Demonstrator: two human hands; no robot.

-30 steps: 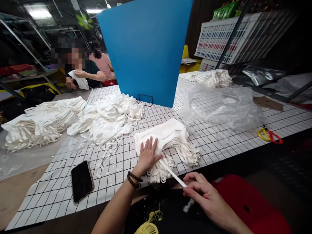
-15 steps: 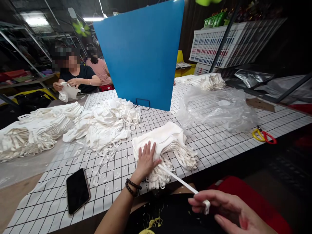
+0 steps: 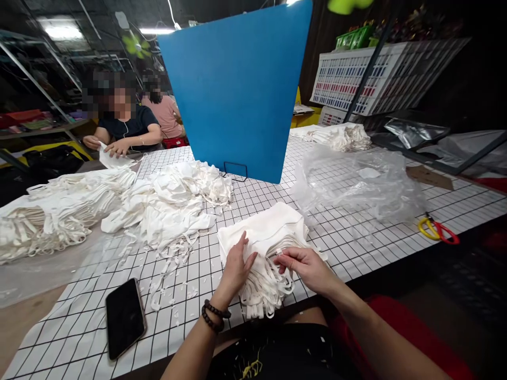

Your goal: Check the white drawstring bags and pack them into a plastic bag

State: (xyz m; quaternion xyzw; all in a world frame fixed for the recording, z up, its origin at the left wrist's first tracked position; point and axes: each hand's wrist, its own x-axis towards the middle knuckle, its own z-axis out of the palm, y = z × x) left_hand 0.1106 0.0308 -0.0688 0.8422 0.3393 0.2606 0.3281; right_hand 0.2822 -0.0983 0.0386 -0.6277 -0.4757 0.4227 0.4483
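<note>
At lower centre of the frame our left hand [image 3: 236, 264] presses flat on a soft, floppy stack of white cloth [image 3: 269, 237] while our right hand [image 3: 307, 266] pinches its loose strap ends, the likely easiest hold

A black smartphone [image 3: 124, 318] is laid face up on the grid-patterned table cover [image 3: 348, 248] near the front edge. A loose heap of white cloth pieces [image 3: 174, 203] is spread beside a tidier stack of white cloth [image 3: 59, 208] at the left. A blue upright board [image 3: 237, 89] is held in a wire stand behind them. Crumpled clear plastic [image 3: 356, 182] is seen to the right, with yellow-and-red scissors [image 3: 438, 230] near the table edge. Another white pile [image 3: 340, 135] is set farther back. Two people [image 3: 132, 124] are seated at the far left.
</note>
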